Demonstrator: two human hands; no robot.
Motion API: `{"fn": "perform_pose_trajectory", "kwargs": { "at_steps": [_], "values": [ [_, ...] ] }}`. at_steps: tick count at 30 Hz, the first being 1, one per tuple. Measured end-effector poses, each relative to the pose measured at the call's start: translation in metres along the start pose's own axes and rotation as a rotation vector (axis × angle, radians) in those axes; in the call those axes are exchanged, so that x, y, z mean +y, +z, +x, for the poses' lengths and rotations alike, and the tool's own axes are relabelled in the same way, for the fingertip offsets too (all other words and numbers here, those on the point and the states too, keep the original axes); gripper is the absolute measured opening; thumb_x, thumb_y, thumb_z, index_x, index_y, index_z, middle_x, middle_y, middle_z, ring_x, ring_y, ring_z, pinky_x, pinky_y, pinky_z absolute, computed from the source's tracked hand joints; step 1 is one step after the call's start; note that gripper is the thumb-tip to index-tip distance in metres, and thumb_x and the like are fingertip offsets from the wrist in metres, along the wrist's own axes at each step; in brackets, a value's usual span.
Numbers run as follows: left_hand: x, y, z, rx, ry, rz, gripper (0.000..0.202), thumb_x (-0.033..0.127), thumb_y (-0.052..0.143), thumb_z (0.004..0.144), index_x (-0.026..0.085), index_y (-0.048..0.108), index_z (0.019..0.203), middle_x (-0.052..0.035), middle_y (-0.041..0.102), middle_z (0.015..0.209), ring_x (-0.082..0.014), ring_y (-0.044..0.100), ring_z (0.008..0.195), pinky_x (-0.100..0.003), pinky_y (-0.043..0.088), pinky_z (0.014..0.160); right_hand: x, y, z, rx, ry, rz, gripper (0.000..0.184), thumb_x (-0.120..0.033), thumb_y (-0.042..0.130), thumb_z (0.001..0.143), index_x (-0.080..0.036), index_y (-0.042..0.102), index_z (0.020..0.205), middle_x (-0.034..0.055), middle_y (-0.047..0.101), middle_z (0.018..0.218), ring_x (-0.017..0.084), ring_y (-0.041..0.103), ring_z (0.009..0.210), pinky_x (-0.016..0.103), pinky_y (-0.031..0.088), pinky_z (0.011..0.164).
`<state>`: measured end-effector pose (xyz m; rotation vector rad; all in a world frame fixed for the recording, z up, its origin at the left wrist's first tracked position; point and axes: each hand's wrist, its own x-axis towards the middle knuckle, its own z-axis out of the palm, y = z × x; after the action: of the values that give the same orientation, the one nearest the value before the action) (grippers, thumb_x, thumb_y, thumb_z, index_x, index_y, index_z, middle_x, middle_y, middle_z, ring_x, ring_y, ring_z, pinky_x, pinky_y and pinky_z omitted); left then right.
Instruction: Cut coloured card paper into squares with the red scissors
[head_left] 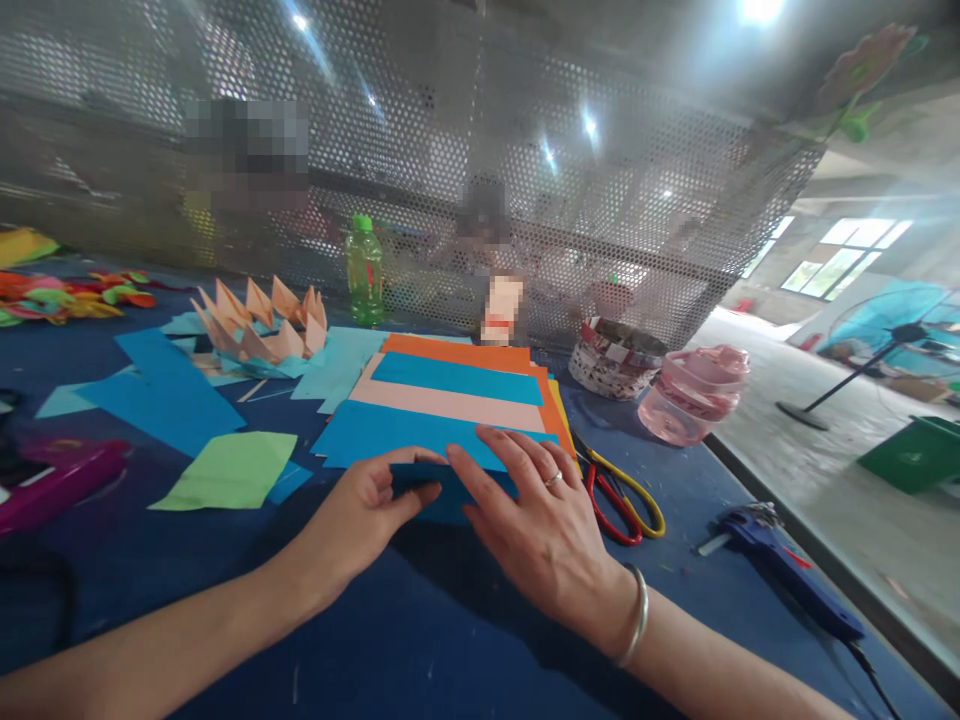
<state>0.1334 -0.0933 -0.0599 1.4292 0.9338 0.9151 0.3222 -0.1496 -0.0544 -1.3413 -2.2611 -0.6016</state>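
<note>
My left hand [375, 510] pinches the near edge of a blue paper sheet [416, 505], its thumb below and fingers above. My right hand [532, 500], wearing a ring and a silver bangle, lies over the same sheet with fingers stretched out and apart. The sheet's near part is in shadow and partly hidden by my hands. Just beyond is a stack of paper, with a blue strip [457, 380], a pale pink sheet [450, 403] and an orange sheet [450, 348]. Red and yellow-handled scissors [619, 500] lie beside my right hand, blades partly under the paper.
A blue glue gun [795, 570] lies at right, a magenta tool [67, 480] at left. Blue offcuts [165, 400], a green paper piece [232, 470] and a peach folded-paper ring [262, 330] are left. Behind stand a green bottle [364, 275], woven basket [616, 355] and pink bottle [694, 395].
</note>
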Motion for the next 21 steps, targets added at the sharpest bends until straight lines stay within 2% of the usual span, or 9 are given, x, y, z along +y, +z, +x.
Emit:
{"fn": "perform_pose_trajectory", "kwargs": {
  "at_steps": [8,11,13,16,21],
  "values": [
    [0.003,0.001,0.001,-0.010,-0.020,-0.006,0.019,0.030,0.072,0.071,0.024,0.074,0.089,-0.0019,0.077,0.092,-0.0268,0.066,0.097,-0.038,0.048,0.091,-0.002,-0.001,-0.001,-0.032,0.000,0.044,0.044,-0.025,0.047,0.097,-0.027,0.045,0.141,0.0075,0.051,0.143,0.026,0.049,0.124,0.046,0.039,0.098],
    [0.004,0.001,0.000,-0.018,-0.044,-0.108,0.016,0.029,0.074,0.070,0.023,0.074,0.086,-0.0006,0.078,0.091,-0.0248,0.068,0.093,-0.037,0.049,0.090,0.000,-0.002,0.000,0.000,0.053,0.093,0.046,-0.026,0.052,0.096,-0.025,0.045,0.141,0.0098,0.053,0.139,0.028,0.049,0.122,0.047,0.039,0.098],
    [0.005,0.001,0.000,-0.035,-0.058,-0.167,0.019,0.030,0.075,0.072,0.023,0.074,0.090,-0.0009,0.079,0.093,-0.0246,0.069,0.093,-0.037,0.050,0.091,0.002,-0.001,0.000,0.020,0.116,0.159,0.045,-0.027,0.053,0.095,-0.021,0.046,0.139,0.0117,0.056,0.134,0.028,0.050,0.120,0.047,0.040,0.098],
    [0.006,0.001,-0.001,-0.062,-0.081,-0.219,0.028,0.032,0.077,0.073,0.023,0.073,0.100,-0.0025,0.079,0.099,-0.0254,0.069,0.096,-0.038,0.050,0.092,0.006,0.001,0.001,0.035,0.215,0.280,0.037,-0.022,0.052,0.095,-0.020,0.051,0.132,0.0111,0.061,0.123,0.026,0.054,0.114,0.044,0.044,0.095],
    [0.007,0.001,-0.001,-0.056,-0.105,-0.195,0.023,0.035,0.079,0.071,0.023,0.074,0.090,-0.0014,0.080,0.089,-0.0234,0.071,0.084,-0.035,0.053,0.082,0.009,0.002,0.004,0.046,0.249,0.350,0.023,-0.019,0.051,0.095,-0.021,0.061,0.116,0.0084,0.064,0.111,0.025,0.057,0.103,0.042,0.046,0.090]
  ]
}}
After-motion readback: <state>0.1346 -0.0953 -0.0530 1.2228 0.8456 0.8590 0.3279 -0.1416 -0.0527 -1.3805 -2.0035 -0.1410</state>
